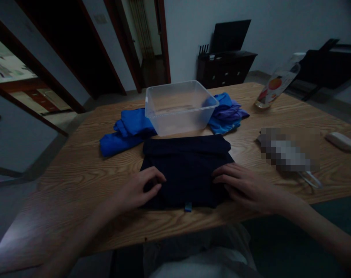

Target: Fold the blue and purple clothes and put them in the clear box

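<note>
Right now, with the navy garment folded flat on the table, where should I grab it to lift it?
Probably by its two short side edges, one from each side: the navy garment lies flat, and the left hand and right hand already rest there. Slide fingers underneath so the folds hold.

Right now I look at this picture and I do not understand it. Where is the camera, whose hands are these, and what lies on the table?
The camera sits on a person's head and looks forward and down, so the two bare hands are that person's own. The left hand and the right hand rest on a folded dark navy garment near the front edge of the wooden table. They press on it; neither lifts anything. Behind it stands a clear plastic tub, which looks empty. Blue clothes lie to its left and blue and purple clothes to its right. A bottle stands far right.
</note>
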{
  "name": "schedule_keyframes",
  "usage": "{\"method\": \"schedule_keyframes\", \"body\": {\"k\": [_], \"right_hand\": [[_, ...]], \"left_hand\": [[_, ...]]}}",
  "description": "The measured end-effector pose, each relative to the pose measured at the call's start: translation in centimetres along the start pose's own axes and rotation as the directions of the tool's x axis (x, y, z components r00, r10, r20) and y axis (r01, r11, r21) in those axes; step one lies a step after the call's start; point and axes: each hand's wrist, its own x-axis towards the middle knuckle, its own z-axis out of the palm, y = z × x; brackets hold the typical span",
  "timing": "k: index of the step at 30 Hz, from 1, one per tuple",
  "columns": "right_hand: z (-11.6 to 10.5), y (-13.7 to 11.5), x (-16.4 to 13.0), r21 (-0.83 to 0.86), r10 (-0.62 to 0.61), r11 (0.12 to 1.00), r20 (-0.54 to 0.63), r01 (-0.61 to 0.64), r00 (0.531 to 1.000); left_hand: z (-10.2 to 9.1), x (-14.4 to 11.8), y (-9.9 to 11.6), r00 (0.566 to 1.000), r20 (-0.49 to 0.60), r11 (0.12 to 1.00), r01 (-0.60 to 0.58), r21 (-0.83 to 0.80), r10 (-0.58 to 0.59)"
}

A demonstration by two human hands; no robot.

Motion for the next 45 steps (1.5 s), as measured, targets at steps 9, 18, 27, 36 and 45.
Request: {"method": "schedule_keyframes", "body": {"k": [9,18,27,36,45], "right_hand": [[-0.2,10.4,5.5,-0.380,0.186,0.891,-0.197,-0.250,0.963],[-1.6,13.3,6.3,-0.361,0.183,0.908,-0.120,-0.214,0.976],[0.3,14.8,7.3,-0.122,0.070,0.989,-0.093,-0.081,0.993],[-2.3,14.8,9.4,-0.195,0.066,0.978,-0.021,-0.069,0.998],[-5.9,13.7,8.7,0.011,0.233,0.972,-0.188,-0.235,0.954]], "left_hand": [[-3.2,8.9,-8.9,0.877,-0.477,0.903,0.247,0.352,-0.054],[-5.8,8.6,-7.9,0.925,-0.348,0.981,0.183,0.058,-0.152],[-7.3,6.3,-7.6,0.951,-0.286,0.983,0.154,0.100,-0.120],[-7.9,8.0,-7.6,0.978,-0.160,0.991,0.131,-0.024,-0.133],[-10.9,6.4,-5.6,0.914,-0.334,0.941,0.123,-0.315,-0.231]]}}
